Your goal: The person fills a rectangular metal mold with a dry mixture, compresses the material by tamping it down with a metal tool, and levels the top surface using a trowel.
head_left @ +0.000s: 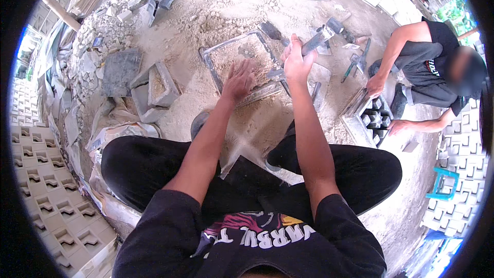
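A square metal mould frame (pixel 208 64) lies on the ground before me, filled with pale, crumbly mix (pixel 260 64). My left hand (pixel 240 79) rests on the mix at the frame's left side, its fingers stretched out and holding nothing. Over the right side of the frame, my right hand (pixel 298 62) is wrapped round a grey metal tool with a thick tube-like end (pixel 318 41). That end points up to the right, away from my fist. The tool's exact kind is unclear. A dark flat-bladed tool (pixel 270 30) lies by the frame's far right corner.
At right a co-worker (pixel 429 67) crouches, both hands on a mould with dark hexagonal cores (pixel 376 119). Left of me are a dark square plate (pixel 121 72), an angular grey mould (pixel 154 90) and rubble (pixel 95 51). Patterned blocks (pixel 49 190) stand stacked; a teal stool (pixel 443 183) is far right.
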### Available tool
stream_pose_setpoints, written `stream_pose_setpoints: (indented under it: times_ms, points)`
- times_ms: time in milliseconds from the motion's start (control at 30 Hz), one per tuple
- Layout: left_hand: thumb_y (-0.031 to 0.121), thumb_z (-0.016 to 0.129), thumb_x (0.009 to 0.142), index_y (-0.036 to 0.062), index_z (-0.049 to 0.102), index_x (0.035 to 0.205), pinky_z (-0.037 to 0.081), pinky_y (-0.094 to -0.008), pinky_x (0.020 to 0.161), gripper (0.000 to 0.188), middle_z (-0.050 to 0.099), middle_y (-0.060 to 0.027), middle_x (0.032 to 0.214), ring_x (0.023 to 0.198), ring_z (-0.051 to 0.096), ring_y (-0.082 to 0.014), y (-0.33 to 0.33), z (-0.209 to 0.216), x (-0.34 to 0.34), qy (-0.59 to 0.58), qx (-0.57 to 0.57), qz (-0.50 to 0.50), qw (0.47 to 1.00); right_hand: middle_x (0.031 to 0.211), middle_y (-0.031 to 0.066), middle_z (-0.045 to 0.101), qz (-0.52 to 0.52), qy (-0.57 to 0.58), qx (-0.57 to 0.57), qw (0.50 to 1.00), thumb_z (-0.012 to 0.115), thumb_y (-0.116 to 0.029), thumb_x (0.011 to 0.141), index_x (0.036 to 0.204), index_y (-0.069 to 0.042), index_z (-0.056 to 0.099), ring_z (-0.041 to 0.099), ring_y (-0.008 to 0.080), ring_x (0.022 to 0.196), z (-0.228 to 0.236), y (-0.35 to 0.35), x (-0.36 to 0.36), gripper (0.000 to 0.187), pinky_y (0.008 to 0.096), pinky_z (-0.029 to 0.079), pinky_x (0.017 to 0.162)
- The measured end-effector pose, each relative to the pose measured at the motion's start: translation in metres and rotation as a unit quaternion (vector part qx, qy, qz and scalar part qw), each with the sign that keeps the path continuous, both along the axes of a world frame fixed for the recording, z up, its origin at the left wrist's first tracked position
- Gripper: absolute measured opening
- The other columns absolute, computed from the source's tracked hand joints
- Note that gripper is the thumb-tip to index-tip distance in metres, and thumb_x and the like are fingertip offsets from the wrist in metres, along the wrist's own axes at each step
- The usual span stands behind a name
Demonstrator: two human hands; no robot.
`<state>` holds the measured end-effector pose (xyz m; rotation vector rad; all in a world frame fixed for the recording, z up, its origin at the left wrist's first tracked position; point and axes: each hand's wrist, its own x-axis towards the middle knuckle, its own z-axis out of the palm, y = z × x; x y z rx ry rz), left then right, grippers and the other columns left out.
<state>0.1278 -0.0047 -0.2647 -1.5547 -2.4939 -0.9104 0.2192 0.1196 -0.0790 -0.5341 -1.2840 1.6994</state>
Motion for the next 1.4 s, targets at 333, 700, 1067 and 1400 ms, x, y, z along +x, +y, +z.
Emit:
stream_pose_setpoints:
  times_ms: [333,700,1067,1400]
  points:
    - [0.033,0.016,0.101,0.0016,0.051,0.13,0.018,-0.0416,0.115,0.055,0.047,-0.017,0.138,0.135,0.035,-0.0299,-0.008,0.004,0.003,-0.185,0.065,-0.013,0.98,0.054,-0.0038,0.044,0.057,-0.125,0.066,0.988,0.057,-0.012,0.088,0.06,-0.004,0.05,0.041,0.0059,0.049,-0.034,-0.008,-0.039,0.03,0.0285,0.031,0.046]
    - [0.037,0.019,0.101,-0.0001,0.058,0.122,0.03,-0.0383,0.11,0.058,0.055,-0.0198,0.128,0.126,0.046,-0.0348,-0.005,0.01,0.005,-0.261,0.126,0.048,0.956,0.054,-0.006,0.042,0.092,0.029,-0.017,0.995,0.057,-0.015,0.091,0.063,-0.007,0.048,0.041,0.0032,0.05,-0.059,-0.03,-0.021,0.03,0.0234,0.029,0.044]
    - [0.034,0.025,0.101,0.004,0.064,0.113,0.04,-0.0385,0.1,0.051,0.062,-0.0209,0.115,0.112,0.056,-0.0366,0.004,0.016,0.001,-0.37,0.21,0.121,0.897,0.059,-0.0023,0.051,0.061,-0.11,0.02,0.992,0.056,-0.012,0.09,0.072,-0.002,0.057,0.044,0.0061,0.05,-0.078,-0.023,-0.042,0.021,0.0256,0.034,0.047]
    - [0.038,0.018,0.1,-0.0006,0.061,0.114,0.04,-0.0389,0.099,0.059,0.063,-0.0222,0.11,0.105,0.059,-0.0357,-0.057,-0.017,0.0,-0.204,0.25,0.185,0.928,0.057,0.0038,0.056,0.094,-0.253,0.101,0.957,0.058,-0.016,0.089,0.066,0.002,0.057,0.055,0.0136,0.057,-0.035,-0.09,-0.044,0.029,0.0351,0.042,0.054]
